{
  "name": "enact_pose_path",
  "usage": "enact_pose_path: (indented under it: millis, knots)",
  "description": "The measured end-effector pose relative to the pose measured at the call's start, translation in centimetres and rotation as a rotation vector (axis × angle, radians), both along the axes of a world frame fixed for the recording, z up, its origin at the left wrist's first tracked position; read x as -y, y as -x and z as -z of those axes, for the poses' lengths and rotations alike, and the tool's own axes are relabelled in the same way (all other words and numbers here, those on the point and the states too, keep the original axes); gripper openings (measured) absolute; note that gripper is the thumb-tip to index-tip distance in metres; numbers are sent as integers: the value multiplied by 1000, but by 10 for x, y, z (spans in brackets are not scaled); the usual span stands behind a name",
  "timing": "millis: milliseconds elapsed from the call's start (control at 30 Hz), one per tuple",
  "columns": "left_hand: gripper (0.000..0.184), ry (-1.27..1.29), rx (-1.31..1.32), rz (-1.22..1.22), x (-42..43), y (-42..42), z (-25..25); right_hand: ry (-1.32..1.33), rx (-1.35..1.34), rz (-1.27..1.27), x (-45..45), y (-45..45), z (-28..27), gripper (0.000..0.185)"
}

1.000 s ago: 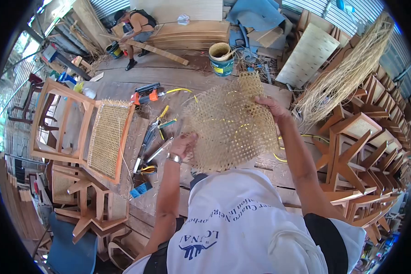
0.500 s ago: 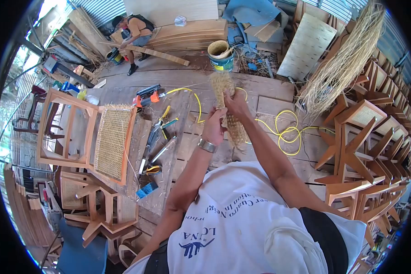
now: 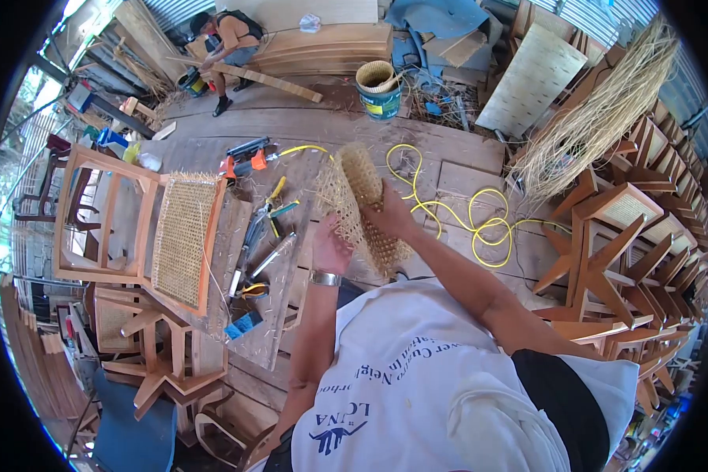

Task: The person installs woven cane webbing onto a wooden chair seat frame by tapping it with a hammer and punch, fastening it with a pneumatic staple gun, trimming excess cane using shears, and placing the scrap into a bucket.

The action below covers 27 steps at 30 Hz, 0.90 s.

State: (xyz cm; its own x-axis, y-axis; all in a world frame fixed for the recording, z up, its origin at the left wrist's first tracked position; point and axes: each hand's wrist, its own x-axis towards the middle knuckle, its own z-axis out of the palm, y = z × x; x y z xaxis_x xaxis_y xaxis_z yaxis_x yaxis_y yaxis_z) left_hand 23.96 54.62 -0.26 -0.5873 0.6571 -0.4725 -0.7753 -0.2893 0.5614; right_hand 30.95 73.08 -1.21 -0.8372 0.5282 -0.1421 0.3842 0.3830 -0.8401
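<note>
A piece of woven cane webbing (image 3: 363, 177), curled over on itself, hangs in front of my body above the floor. My right hand (image 3: 390, 212) grips its right side, with the fingers partly hidden by the fold. On the left edge, my left hand (image 3: 333, 245) holds the webbing, its fingertips behind the open weave. Left of the webbing lie a steel-bladed tool (image 3: 274, 258), pliers (image 3: 254, 291) and an orange-and-black power tool (image 3: 246, 165) on a board. Beyond them is a wooden chair frame with a woven cane panel (image 3: 185, 240).
A yellow hose (image 3: 492, 228) loops over the floor on the right. Stacked wooden chair frames (image 3: 598, 252) stand at the far right, below a bundle of cane strands (image 3: 598, 126). A green bucket (image 3: 381, 104) is ahead. Another person (image 3: 232, 43) bends over a plank at the upper left.
The webbing went from spread wide to tightly gathered, and now it is partly opened again. My left hand has moved left and down, away from my right hand.
</note>
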Motion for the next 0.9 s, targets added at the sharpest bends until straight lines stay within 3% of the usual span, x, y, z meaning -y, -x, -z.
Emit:
enact_pose_path:
  millis: [67, 200, 333, 433, 600, 700, 800, 867, 900]
  knots:
    - [47, 73, -83, -6, -2, -3, -2, -250, 194, 34, 11, 5, -2, 89]
    - [76, -38, -188, -109, -14, -21, -24, -439, 60, -198, 28, -5, -54, 84]
    - [86, -166, -144, -164, -9, 0, -1, -500, -47, -319, 33, -1, -71, 79]
    - [91, -187, -110, -145, -11, 17, 15, -358, -253, -348, 29, 10, -52, 79]
    - [85, -268, 52, -122, -42, 63, 72, -326, -468, -425, 6, 42, -71, 85]
    - [76, -351, 53, -12, -93, 97, 72, -284, -436, -493, -24, 84, -90, 85]
    - [69, -188, -222, 53, -126, 145, 72, -270, -366, -466, -58, 137, -102, 83]
    - [66, -151, -198, 25, -146, 175, 72, -259, -334, -414, -87, 170, -114, 84]
    - [65, -215, -58, -9, -158, 192, 58, -245, -336, -385, -104, 186, -123, 85]
